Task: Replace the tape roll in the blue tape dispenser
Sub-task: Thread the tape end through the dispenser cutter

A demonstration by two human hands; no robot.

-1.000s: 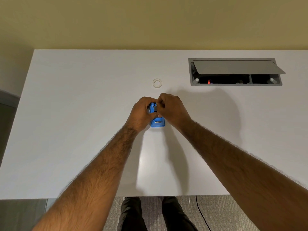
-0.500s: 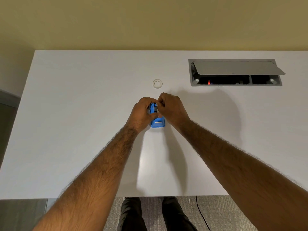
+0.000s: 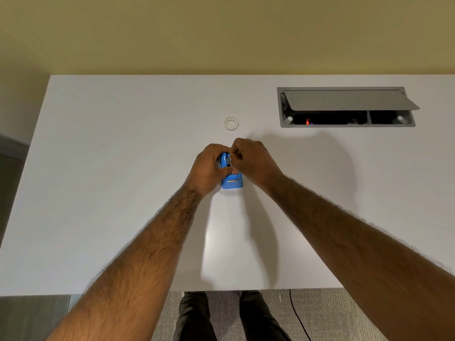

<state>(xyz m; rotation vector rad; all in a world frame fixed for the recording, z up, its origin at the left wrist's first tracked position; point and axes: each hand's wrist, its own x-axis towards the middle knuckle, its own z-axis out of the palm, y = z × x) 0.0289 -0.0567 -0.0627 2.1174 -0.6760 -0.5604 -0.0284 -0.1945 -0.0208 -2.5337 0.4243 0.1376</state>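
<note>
Two bare hands meet over the blue tape dispenser [image 3: 232, 182] in the head view, near the middle of the white table [image 3: 123, 168]. The left hand [image 3: 209, 166] wraps the dispenser's left side, its fingers curled over the far end and its thumb lying across the top, so it grips the body firmly. The right hand [image 3: 253, 161] comes in from the other side with its fingers bunched and curled at the dispenser's upper right, their tips at a dark piece [image 3: 228, 160] that shows between the two hands. It holds the dispenser there, though the exact pinch is hidden by the knuckles. Only the dispenser's near end, with a small slot in it, sticks out below the hands and rests on the table. A pale tape roll [image 3: 231, 124] lies flat on the table beyond the hands, apart from them and from the dispenser. Farther right, a grey cable hatch [image 3: 344, 107] is set into the tabletop with its flap raised, and a small red light [image 3: 307, 121] glows inside. Below the table's near edge are the person's dark trouser legs [image 3: 194, 316] and a black cable [image 3: 298, 316] on the carpet.
</note>
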